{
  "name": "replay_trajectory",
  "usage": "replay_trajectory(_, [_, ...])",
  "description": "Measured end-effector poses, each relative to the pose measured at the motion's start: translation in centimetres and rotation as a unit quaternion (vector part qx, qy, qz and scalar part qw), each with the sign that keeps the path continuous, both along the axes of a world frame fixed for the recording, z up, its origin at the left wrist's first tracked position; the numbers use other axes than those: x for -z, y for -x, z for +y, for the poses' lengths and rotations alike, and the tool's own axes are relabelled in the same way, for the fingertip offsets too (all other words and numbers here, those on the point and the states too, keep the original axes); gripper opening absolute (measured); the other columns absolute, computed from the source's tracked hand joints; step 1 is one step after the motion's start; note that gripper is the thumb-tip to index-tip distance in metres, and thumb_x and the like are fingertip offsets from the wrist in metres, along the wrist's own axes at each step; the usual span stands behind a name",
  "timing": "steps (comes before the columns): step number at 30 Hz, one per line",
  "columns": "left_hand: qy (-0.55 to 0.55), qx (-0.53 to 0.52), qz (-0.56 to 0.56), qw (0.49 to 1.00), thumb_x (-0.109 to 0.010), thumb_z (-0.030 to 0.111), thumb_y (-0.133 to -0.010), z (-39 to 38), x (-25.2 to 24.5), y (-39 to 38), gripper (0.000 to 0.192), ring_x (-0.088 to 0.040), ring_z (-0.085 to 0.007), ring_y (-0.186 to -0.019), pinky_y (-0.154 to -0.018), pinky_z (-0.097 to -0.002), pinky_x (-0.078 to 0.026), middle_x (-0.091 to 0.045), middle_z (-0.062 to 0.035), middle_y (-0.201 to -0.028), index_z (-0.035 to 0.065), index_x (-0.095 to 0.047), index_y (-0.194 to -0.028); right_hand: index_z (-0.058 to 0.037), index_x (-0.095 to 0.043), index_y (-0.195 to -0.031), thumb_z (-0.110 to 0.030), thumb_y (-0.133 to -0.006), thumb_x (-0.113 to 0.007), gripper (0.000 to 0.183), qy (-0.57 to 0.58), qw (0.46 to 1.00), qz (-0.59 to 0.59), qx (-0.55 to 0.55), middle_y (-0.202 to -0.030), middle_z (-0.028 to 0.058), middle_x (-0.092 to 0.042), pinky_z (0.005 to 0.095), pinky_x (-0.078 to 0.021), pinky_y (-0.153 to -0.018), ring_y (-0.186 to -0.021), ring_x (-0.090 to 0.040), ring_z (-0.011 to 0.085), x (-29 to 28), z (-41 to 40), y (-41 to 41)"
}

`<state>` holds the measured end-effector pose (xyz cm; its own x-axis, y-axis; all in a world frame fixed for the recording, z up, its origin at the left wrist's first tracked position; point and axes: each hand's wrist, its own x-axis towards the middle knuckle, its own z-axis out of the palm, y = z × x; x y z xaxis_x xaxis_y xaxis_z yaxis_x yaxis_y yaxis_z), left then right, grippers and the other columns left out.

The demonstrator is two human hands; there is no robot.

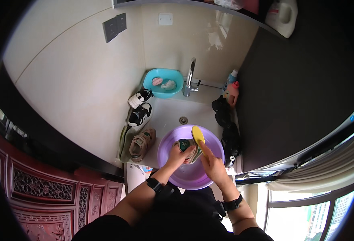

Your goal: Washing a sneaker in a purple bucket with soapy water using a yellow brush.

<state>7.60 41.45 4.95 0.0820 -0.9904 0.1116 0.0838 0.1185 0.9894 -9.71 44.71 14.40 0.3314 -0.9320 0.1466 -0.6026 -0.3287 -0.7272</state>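
My left hand (178, 156) holds a shoe (184, 145) with a green part, above a purple plastic basin (168, 135). In my right hand (213, 165) is a yellow-backed brush (197, 134), its head beside the shoe; the bristles are mostly hidden. The basin stands at the near edge of a white sink (168, 112), close to my body. A matching-looking beige and pink shoe (142, 144) rests at the sink's left side, left of the basin.
Black and white sneakers (140, 114) line the left edge. A turquoise basin (164, 94) with small cloths stands behind, beside the chrome faucet (190, 75). Along the right edge are black shoes (231, 138), a pink bottle (233, 94) and a blue bottle (230, 79).
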Motion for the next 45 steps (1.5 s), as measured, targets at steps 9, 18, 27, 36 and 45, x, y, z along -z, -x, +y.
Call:
replay_trajectory(9, [-0.054, 0.001, 0.047, 0.997, -0.070, 0.029, -0.089, 0.2, -1.2, -1.5, 0.028, -0.061, -0.0092, -0.057, -0.041, -0.0246, -0.047, -0.066, -0.0023, -0.072, 0.0020, -0.067, -0.094, -0.0090, -0.044, -0.142, -0.001, -0.091, -0.055, 0.054, 0.054, 0.998, -0.007, -0.041, -0.118, 0.0225, -0.064, 0.0338, -0.0531, -0.081, -0.096, -0.069, 0.0331, 1.9, 2.9, 0.8])
replay_trajectory(18, [-0.061, 0.068, -0.084, 0.992, -0.075, 0.028, -0.085, 2.5, -2.5, 0.5, 0.031, -0.060, -0.0101, -0.055, -0.044, -0.0238, -0.046, -0.063, -0.0040, -0.077, 0.0029, -0.063, -0.097, -0.0136, -0.047, -0.139, -0.012, -0.091, -0.056, 0.049, -0.003, 0.999, 0.050, 0.016, -0.100, 0.0241, -0.065, 0.0452, -0.0544, -0.072, -0.083, -0.066, 0.0404, 1.3, 0.4, 0.0])
replay_trajectory(27, [-0.102, 0.061, -0.039, 0.992, -0.074, 0.031, -0.086, 1.8, -2.6, -0.2, 0.031, -0.059, -0.0087, -0.052, -0.041, -0.0227, -0.046, -0.064, -0.0029, -0.070, 0.0029, -0.063, -0.093, -0.0094, -0.045, -0.142, -0.006, -0.092, -0.055, 0.051, -0.065, 0.997, 0.035, 0.035, -0.098, 0.0256, -0.067, 0.0371, -0.0534, -0.076, -0.089, -0.069, 0.0370, -0.5, 4.6, 1.1])
replay_trajectory(36, [-0.124, 0.052, -0.059, 0.989, -0.075, 0.031, -0.084, 1.7, -2.1, 0.9, 0.035, -0.062, -0.0108, -0.057, -0.047, -0.0250, -0.050, -0.066, -0.0052, -0.075, -0.0001, -0.064, -0.094, -0.0081, -0.046, -0.140, -0.006, -0.092, -0.054, 0.048, -0.013, 0.999, -0.022, 0.039, -0.111, 0.0234, -0.065, 0.0372, -0.0540, -0.079, -0.092, -0.068, 0.0377, 1.0, 0.7, 1.1])
replay_trajectory(45, [-0.152, 0.012, 0.030, 0.988, -0.071, 0.031, -0.088, 0.3, -2.2, -1.6, 0.031, -0.064, -0.0098, -0.066, -0.052, -0.0241, -0.051, -0.068, -0.0037, -0.081, 0.0023, -0.067, -0.099, -0.0120, -0.045, -0.142, -0.006, -0.091, -0.055, 0.052, -0.003, 1.000, 0.020, 0.022, -0.102, 0.0234, -0.067, 0.0412, -0.0548, -0.075, -0.086, -0.068, 0.0382, 0.7, 2.9, 0.4])
